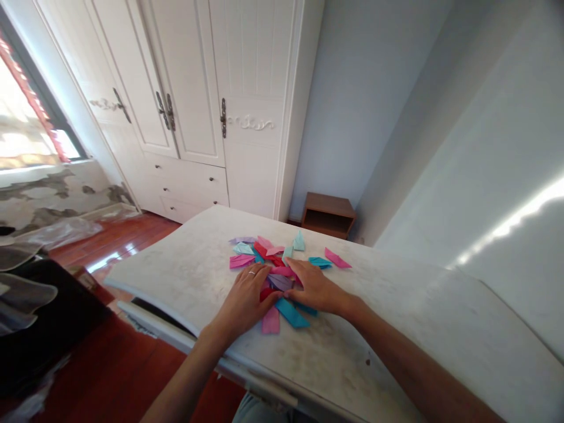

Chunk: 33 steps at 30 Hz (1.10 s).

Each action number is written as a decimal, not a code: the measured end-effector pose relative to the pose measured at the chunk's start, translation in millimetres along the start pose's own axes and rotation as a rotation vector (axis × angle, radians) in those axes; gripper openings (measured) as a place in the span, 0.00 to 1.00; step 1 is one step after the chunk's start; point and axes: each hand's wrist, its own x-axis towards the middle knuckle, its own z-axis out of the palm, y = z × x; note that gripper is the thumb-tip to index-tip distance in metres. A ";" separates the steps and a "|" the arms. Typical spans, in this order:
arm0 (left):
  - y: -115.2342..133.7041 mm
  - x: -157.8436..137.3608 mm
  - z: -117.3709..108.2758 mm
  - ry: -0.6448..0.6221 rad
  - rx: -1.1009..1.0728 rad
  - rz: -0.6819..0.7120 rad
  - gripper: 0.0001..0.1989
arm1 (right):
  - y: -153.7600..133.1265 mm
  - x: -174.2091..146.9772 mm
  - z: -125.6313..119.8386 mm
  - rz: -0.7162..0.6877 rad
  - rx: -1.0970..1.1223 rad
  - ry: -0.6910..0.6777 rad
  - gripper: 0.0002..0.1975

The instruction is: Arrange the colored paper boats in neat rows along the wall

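Observation:
A loose pile of folded paper pieces in pink, red, lilac, teal and pale green lies on the white tabletop. My left hand, with a ring on one finger, rests against the pile's left side, its thumb apart from its fingers. From the right, my right hand touches the pile, thumb and fingers spread around it. A teal piece and a pink piece stick out below my hands. Some pieces under my palms and fingers are hidden.
A bright pink piece lies apart at the right. The white table has an open drawer at its near edge. Behind stand a white wardrobe and a small brown cabinet. A dark object stands at the left.

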 end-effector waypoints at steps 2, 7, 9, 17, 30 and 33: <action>-0.7 0.5 -1.5 0.017 -0.045 -0.011 0.25 | -2.4 7.9 -4.8 0.006 -0.009 -0.016 0.42; -2.5 1.0 -4.6 0.049 -0.149 -0.076 0.22 | -1.2 18.6 -17.2 -0.032 0.054 -0.070 0.38; -2.3 0.5 -5.6 0.053 -0.186 -0.109 0.22 | 1.9 20.2 -21.7 -0.033 0.077 -0.098 0.37; -0.3 0.0 -11.4 0.063 -0.297 -0.226 0.18 | 16.2 16.6 -35.8 -0.069 0.185 -0.037 0.29; -0.6 -3.9 -14.9 0.258 -0.370 -0.230 0.13 | 18.7 3.6 -53.4 -0.037 0.205 0.116 0.20; 0.3 -2.7 -15.7 0.321 -0.412 -0.226 0.12 | 24.4 4.7 -52.6 -0.013 0.300 0.171 0.19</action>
